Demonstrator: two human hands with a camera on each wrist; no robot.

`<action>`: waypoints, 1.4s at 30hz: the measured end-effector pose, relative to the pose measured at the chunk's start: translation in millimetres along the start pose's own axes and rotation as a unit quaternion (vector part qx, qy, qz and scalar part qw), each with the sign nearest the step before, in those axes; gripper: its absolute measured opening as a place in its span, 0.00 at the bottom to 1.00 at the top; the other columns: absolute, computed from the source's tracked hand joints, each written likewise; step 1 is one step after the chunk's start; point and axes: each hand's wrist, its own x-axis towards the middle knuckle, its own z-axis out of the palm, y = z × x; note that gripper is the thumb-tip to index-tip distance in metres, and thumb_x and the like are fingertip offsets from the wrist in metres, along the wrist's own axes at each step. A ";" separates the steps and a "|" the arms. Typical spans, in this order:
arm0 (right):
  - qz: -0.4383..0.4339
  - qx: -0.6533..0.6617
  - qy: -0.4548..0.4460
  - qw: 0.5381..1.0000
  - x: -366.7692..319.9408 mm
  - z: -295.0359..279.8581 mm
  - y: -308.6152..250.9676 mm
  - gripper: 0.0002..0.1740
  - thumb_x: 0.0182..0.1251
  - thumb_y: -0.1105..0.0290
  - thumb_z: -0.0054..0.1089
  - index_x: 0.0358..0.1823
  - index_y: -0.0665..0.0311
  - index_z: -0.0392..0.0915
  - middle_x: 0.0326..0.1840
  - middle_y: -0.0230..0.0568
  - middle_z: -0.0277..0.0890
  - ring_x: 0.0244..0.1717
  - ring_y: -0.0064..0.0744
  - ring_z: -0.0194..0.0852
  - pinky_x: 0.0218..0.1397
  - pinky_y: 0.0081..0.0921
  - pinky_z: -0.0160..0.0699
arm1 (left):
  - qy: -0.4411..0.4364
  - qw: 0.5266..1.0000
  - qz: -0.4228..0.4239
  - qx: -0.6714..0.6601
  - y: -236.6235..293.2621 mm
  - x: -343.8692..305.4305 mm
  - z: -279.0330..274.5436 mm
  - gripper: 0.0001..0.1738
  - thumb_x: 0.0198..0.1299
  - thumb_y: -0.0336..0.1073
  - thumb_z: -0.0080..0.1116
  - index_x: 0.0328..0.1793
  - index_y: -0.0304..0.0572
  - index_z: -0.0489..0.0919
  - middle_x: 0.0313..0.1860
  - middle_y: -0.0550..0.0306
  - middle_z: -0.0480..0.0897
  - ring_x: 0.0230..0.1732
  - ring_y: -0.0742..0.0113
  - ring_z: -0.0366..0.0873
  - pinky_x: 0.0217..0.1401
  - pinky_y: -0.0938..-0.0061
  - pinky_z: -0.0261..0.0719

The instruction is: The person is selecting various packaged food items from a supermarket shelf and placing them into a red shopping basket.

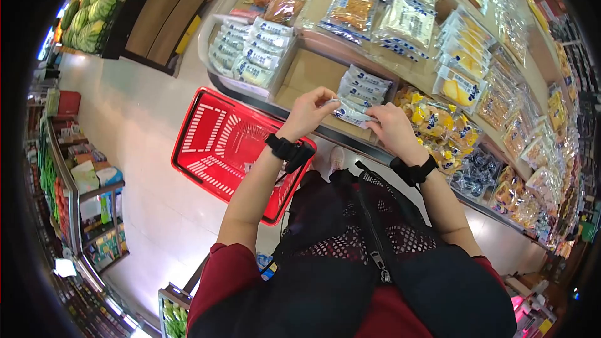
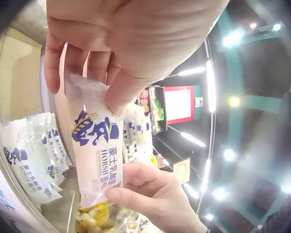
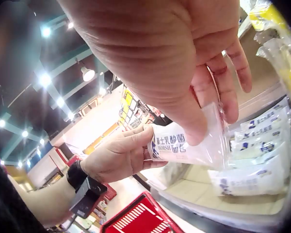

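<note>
Curled fingers [image 2: 53, 68] of the left hand [image 1: 307, 112] and of the right hand [image 1: 394, 130] are pinched on the two ends of a white bread packet [image 1: 350, 112]. It is held just above the boxed pile [image 1: 366, 84] of like packets. The packet is judged picked out, but it is not yet laid in the red basket [image 1: 200, 128].
</note>
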 end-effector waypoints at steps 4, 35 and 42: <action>0.018 -0.110 -0.036 0.993 -0.2 16.1 29.1 0.04 0.53 0.70 0.60 0.29 0.61 0.77 0.27 0.38 0.76 0.36 0.40 0.72 0.41 0.34 0.67 | -0.019 0.988 -0.005 0.150 -6.0 19.8 5.2 0.10 0.55 0.34 0.64 0.40 0.38 0.79 0.30 0.58 0.80 0.35 0.76 0.76 0.41 0.78 0.74; -0.019 -0.221 -0.045 0.974 5.2 40.6 23.0 0.05 0.50 0.72 0.55 0.30 0.61 0.76 0.31 0.41 0.76 0.40 0.40 0.73 0.41 0.36 0.67 | 0.075 0.936 0.074 0.336 -18.6 0.1 -11.4 0.19 0.53 0.37 0.59 0.51 0.41 0.77 0.45 0.47 0.79 0.44 0.55 0.78 0.49 0.66 0.75; -0.053 0.040 -0.063 0.996 -24.5 -2.3 -17.4 0.07 0.55 0.72 0.60 0.34 0.65 0.76 0.31 0.41 0.74 0.38 0.46 0.71 0.41 0.37 0.70 | 0.330 0.923 -0.048 0.191 -85.1 -96.2 -111.9 0.11 0.59 0.30 0.58 0.48 0.38 0.78 0.40 0.52 0.82 0.41 0.68 0.80 0.47 0.75 0.76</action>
